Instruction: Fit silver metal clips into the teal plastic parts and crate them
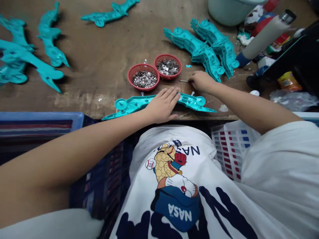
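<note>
At mid-frame, the glossy, ribbed, arched turquoise plastic strip point(136, 102) lies lengthwise left to right on the brown worktop point(99, 71), directly beneath the left hand's point(161, 104) flat, open fingers — the right hand point(203, 81), above its right half, has fingers closed on a slim metallic rod point(183, 81).

Workshop, with metal-clip baskets point(144, 87) and turquoise plastic parts point(194, 48).

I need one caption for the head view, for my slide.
Left hand on a teal plastic part, right hand holding a thin metal rod near two red baskets.
</note>
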A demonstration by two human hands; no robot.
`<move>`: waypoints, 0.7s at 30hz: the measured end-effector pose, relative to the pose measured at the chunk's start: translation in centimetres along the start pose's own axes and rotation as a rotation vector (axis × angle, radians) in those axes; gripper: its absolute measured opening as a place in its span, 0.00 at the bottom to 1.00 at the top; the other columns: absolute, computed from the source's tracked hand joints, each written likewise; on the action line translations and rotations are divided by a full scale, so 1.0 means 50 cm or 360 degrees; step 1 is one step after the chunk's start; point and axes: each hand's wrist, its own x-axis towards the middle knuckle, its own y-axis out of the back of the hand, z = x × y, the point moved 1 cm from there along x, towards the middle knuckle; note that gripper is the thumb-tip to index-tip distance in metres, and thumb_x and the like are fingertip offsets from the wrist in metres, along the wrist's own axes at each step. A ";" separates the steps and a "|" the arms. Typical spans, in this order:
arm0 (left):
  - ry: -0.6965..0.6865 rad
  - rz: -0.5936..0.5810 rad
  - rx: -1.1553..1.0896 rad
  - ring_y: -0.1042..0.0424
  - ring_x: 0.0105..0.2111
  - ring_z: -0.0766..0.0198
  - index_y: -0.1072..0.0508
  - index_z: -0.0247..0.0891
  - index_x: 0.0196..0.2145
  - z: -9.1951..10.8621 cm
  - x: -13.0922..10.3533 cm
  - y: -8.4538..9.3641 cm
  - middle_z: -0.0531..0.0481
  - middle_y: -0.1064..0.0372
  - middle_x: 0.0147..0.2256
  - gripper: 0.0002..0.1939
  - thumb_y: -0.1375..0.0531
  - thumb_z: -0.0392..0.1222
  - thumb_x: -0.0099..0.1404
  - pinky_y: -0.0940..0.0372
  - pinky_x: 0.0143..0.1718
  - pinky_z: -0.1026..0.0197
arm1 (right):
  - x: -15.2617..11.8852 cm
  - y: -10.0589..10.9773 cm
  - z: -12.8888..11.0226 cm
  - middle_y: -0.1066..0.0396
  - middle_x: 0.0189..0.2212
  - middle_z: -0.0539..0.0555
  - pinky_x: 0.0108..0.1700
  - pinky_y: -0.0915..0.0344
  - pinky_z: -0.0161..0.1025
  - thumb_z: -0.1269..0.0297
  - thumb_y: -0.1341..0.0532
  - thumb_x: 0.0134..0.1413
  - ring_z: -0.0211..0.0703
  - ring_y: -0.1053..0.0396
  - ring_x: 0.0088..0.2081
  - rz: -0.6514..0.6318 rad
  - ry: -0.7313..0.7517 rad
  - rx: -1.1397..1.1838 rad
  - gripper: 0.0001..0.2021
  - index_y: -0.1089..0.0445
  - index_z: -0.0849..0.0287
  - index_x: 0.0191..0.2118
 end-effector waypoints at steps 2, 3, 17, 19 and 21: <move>0.0009 0.0023 -0.0004 0.53 0.96 0.30 0.45 0.19 0.93 -0.002 -0.001 0.002 0.17 0.56 0.93 0.53 0.32 0.56 0.88 0.57 0.97 0.34 | -0.008 0.008 -0.001 0.09 0.51 0.72 0.71 0.22 0.68 0.58 0.28 0.77 0.71 0.14 0.61 -0.0022 -0.0085 -0.0073 0.16 0.08 0.67 0.53; 0.0008 0.0028 -0.0010 0.53 0.96 0.30 0.45 0.18 0.93 -0.003 0.000 0.002 0.17 0.55 0.93 0.54 0.32 0.56 0.88 0.57 0.97 0.35 | -0.019 0.023 -0.003 0.10 0.48 0.70 0.69 0.21 0.67 0.56 0.27 0.75 0.71 0.14 0.58 0.0003 -0.0090 -0.0060 0.16 0.07 0.65 0.52; -0.0053 0.0246 -0.0083 0.50 0.94 0.24 0.33 0.17 0.82 -0.033 0.002 -0.030 0.07 0.56 0.91 0.44 0.28 0.46 0.79 0.46 0.94 0.26 | -0.165 0.099 -0.251 0.15 0.56 0.68 0.51 0.32 0.52 0.56 0.32 0.77 0.63 0.19 0.52 -0.0171 0.0193 -0.0197 0.20 0.06 0.63 0.58; -0.0025 0.0206 -0.0048 0.48 0.94 0.24 0.31 0.15 0.80 -0.028 0.004 -0.024 0.06 0.53 0.90 0.43 0.28 0.45 0.78 0.45 0.94 0.27 | -0.170 0.081 -0.260 0.16 0.58 0.69 0.50 0.32 0.51 0.56 0.30 0.76 0.63 0.19 0.52 -0.0194 0.0131 -0.0221 0.20 0.06 0.64 0.58; 0.0008 0.0160 -0.0013 0.46 0.93 0.25 0.30 0.13 0.79 -0.023 0.006 -0.018 0.07 0.50 0.90 0.41 0.28 0.44 0.79 0.46 0.95 0.30 | -0.175 0.066 -0.259 0.16 0.58 0.69 0.51 0.31 0.50 0.58 0.29 0.76 0.62 0.19 0.52 -0.0179 0.0073 -0.0152 0.18 0.06 0.64 0.57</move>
